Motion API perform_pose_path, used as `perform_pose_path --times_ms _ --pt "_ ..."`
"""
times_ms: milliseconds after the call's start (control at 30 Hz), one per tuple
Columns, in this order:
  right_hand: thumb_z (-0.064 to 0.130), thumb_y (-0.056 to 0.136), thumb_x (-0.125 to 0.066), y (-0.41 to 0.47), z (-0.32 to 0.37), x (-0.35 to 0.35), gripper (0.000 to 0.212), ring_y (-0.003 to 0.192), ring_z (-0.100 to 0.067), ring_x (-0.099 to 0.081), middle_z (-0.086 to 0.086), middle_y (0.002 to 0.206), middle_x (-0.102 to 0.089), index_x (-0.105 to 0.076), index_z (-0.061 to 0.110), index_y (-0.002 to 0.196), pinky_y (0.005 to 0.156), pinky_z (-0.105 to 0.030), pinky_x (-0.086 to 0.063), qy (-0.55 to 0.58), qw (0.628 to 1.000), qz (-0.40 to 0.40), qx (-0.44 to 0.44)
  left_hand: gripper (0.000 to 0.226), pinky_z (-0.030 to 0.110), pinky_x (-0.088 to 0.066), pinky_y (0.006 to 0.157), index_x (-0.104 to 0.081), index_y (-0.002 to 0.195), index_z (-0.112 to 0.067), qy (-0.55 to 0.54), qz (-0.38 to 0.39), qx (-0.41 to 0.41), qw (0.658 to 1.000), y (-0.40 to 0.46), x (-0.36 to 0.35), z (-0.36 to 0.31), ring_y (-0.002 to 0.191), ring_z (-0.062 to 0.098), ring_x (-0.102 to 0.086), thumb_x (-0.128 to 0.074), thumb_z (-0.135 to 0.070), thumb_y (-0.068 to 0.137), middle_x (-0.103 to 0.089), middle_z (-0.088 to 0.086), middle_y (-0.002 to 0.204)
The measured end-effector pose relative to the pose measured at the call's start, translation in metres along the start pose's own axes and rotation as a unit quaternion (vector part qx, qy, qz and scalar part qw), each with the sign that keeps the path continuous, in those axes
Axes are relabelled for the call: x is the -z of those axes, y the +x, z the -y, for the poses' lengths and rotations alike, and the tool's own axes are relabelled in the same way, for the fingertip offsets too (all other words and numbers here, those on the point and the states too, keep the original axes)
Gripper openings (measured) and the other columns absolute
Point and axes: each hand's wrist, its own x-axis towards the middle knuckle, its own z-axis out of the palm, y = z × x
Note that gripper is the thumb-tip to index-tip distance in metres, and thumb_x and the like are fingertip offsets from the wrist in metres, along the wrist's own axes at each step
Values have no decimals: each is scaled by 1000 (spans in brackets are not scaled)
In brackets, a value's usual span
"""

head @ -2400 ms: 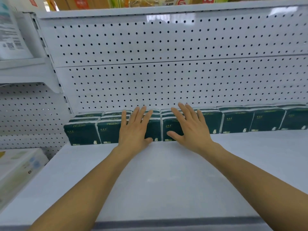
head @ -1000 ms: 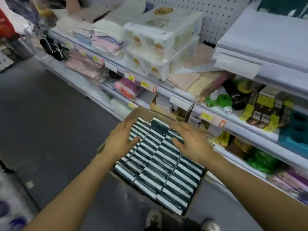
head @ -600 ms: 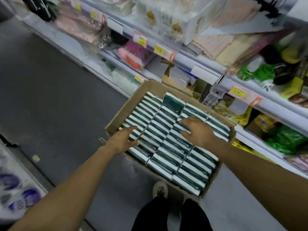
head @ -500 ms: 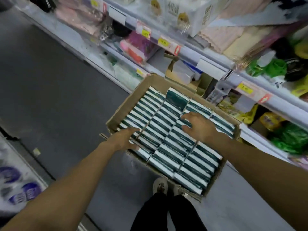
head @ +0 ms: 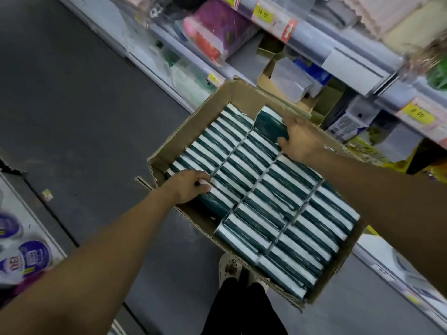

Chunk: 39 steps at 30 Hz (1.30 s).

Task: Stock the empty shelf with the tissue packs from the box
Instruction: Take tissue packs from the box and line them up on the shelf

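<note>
An open cardboard box [head: 208, 105] sits on the grey floor below me, packed with several rows of dark green and white tissue packs [head: 278, 197] standing on edge. My left hand [head: 191, 186] curls over the packs at the near left corner, its fingers hooked into the row. My right hand [head: 300, 139] reaches to the far end of the box and closes on a tilted tissue pack [head: 269, 125] lying flatter than the others. The shelf being stocked is out of view.
Store shelves [head: 358, 66] with price tags, pink packets and small boxes run along the top right, close behind the box. Grey floor [head: 72, 93] lies to the left. My shoes [head: 229, 267] stand just in front of the box. Packaged goods [head: 24, 257] sit at lower left.
I have turned from the shelf with its row of packs down to the box. My right hand moved to the box's far end onto a tilted pack; my left gripped packs at the near left corner.
</note>
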Motion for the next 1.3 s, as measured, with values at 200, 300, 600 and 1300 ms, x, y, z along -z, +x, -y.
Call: perform_pose_path --times_ms 200,300,600,1300 --pt "40 92 -58 26 3 -17 67 124 -38 -43 -23 134 -46 -33 2 141 96 -43 -40 -128 992 -2 -15 84 38 -37 111 -51 130 -44 -117 68 38 990 15 -11 17 128 14 -44 -82 -69 55 -47 -11 140" --pt "42 89 -63 34 4 -24 63 123 -37 -43 -20 133 -45 -43 3 135 96 -45 -44 -161 987 0 -15 56 42 -42 108 -62 115 -37 -141 38 42 988 27 -15 26 120 18 -52 -89 -38 66 -57 -6 127" --pt "31 87 -64 8 13 7 37 104 -34 -59 -16 114 -63 -57 9 117 90 -39 -46 59 996 -72 -7 32 31 -53 77 -66 96 -13 -244 -46 78 966 13 0 -8 94 24 -64 -87 -19 73 -68 4 95" --pt "15 86 -72 -253 -49 225 28 81 0 -62 6 96 -66 -58 19 111 63 -10 -49 472 832 -278 -86 19 40 -59 65 -65 97 -30 -320 -196 -162 913 -106 108 -272 84 28 -70 -77 -35 83 -71 7 95"
